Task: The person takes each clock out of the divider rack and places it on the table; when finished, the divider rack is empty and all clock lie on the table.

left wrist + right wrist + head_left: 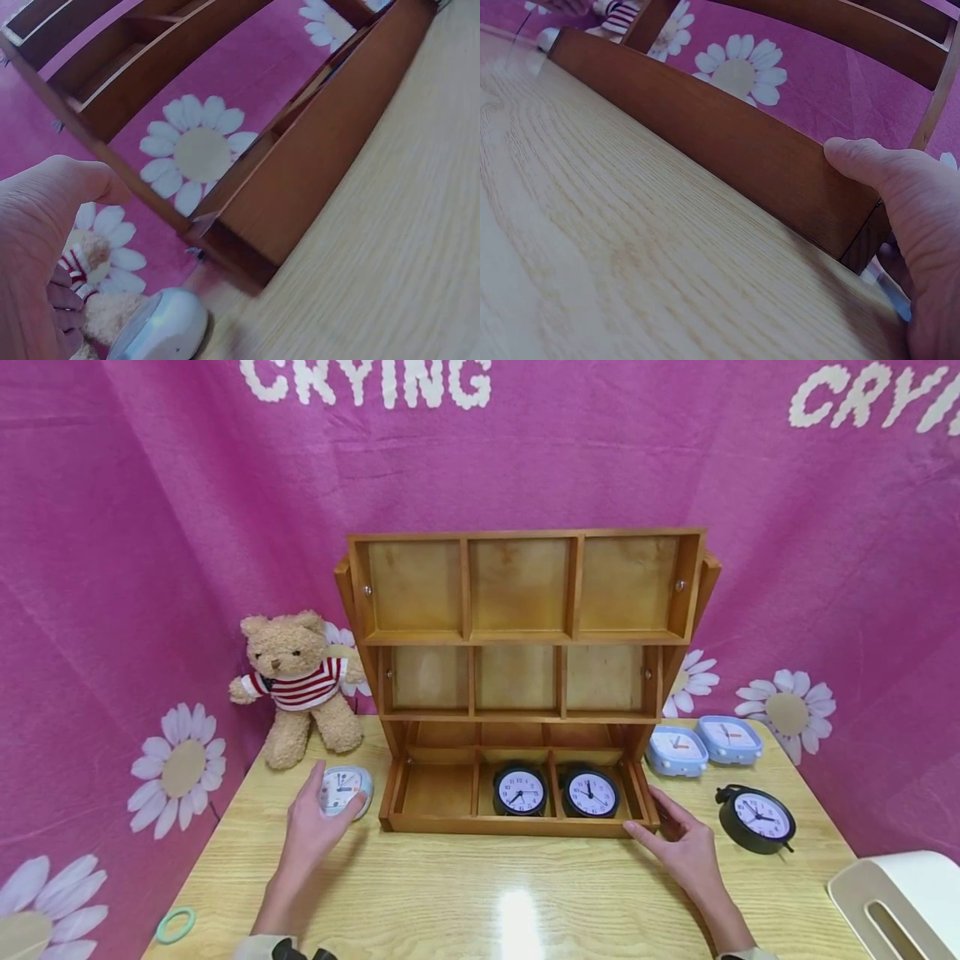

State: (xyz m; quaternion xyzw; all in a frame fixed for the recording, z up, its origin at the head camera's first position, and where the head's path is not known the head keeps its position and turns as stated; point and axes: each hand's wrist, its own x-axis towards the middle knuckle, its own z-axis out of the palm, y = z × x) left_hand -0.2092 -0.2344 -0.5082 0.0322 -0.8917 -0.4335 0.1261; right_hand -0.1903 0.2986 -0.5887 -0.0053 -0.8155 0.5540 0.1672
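A three-tier wooden display shelf (525,639) stands at the centre of the table, each tier split into compartments. Two round black alarm clocks (521,791) sit in the middle and right compartments of its bottom tier. My right hand (684,843) grips the front right corner of that tier, thumb (855,157) on the front board and the other fingers around the side. On the left, a pale blue-and-white clock (346,790) lies face up on the table. My left hand (318,818) hovers over its near left side, thumb and fingers spread apart.
A teddy bear (296,689) in a striped shirt sits behind the left clock. Two light blue clocks (677,752) and another black alarm clock (757,818) lie right of the shelf. A white container (900,902) stands front right, a green ring (176,925) front left.
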